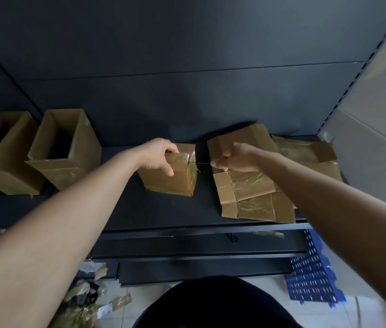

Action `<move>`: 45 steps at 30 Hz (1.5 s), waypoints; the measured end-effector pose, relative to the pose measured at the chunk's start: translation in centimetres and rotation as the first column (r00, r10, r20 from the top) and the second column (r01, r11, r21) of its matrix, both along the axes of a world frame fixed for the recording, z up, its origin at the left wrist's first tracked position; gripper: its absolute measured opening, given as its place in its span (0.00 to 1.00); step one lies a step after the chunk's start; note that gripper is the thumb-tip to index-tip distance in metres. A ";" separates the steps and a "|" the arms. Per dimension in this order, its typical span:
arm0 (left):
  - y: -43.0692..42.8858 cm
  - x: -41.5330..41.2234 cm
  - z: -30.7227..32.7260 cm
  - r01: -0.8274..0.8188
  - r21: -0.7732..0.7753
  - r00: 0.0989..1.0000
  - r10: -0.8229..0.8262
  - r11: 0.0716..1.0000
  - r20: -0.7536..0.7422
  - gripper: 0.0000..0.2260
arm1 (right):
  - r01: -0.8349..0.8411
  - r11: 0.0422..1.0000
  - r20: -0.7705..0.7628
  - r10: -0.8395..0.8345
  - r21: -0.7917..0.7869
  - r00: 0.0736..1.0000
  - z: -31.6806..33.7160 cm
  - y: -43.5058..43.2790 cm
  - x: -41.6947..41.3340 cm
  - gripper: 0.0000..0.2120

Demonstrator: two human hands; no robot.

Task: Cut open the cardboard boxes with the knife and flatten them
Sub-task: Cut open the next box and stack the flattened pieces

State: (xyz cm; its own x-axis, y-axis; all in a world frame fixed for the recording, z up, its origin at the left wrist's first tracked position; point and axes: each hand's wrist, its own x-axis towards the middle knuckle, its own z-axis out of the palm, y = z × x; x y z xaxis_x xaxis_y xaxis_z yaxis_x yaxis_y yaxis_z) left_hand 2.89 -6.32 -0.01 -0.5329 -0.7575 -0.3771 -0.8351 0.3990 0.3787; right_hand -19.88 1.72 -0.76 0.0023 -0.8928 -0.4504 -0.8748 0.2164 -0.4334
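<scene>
Here, left hand [157, 154] gripping box [168, 182] top edge, right hand [233, 158] clutching knife [200, 163] at corner

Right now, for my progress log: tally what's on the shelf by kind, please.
Open upright boxes: 2
Taped box being cut: 1
Knife: 1
Flattened cardboard pile: 1 (sheets overlap, uncounted)
Total: 5

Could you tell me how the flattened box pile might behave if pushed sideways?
The flattened box pile is loosely, unevenly stacked, so sheets would probably slide apart. Its glossy taped faces look slippery. Thin cardboard likely feels light and bends at the creases.
</scene>
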 end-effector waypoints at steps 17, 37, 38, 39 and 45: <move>1.4 0.5 -0.6 -0.067 -0.138 0.998 0.067 0.988 -0.011 0.30 | 0.260 0.957 -0.137 -0.277 -0.132 0.951 -0.9 -0.2 4.9 0.24; -0.5 1.1 -0.8 -0.050 -0.114 0.994 0.061 0.992 0.095 0.24 | 0.448 0.888 -0.239 -0.460 -0.105 0.855 -1.4 1.4 0.3 0.22; -0.5 0.9 -0.6 -0.016 -0.114 0.995 0.027 0.993 0.096 0.23 | 0.452 0.886 -0.240 -0.464 -0.107 0.853 -1.5 1.5 -0.3 0.23; -0.5 0.6 -0.5 0.033 -0.115 0.995 -0.022 0.993 0.096 0.22 | 0.451 0.885 -0.213 -0.466 -0.115 0.859 -1.5 1.3 -0.5 0.23; -0.7 -1.0 1.2 0.165 -0.077 0.980 -0.154 0.983 0.128 0.10 | 0.459 0.883 0.047 -0.457 -0.100 0.888 -0.7 -1.3 1.3 0.31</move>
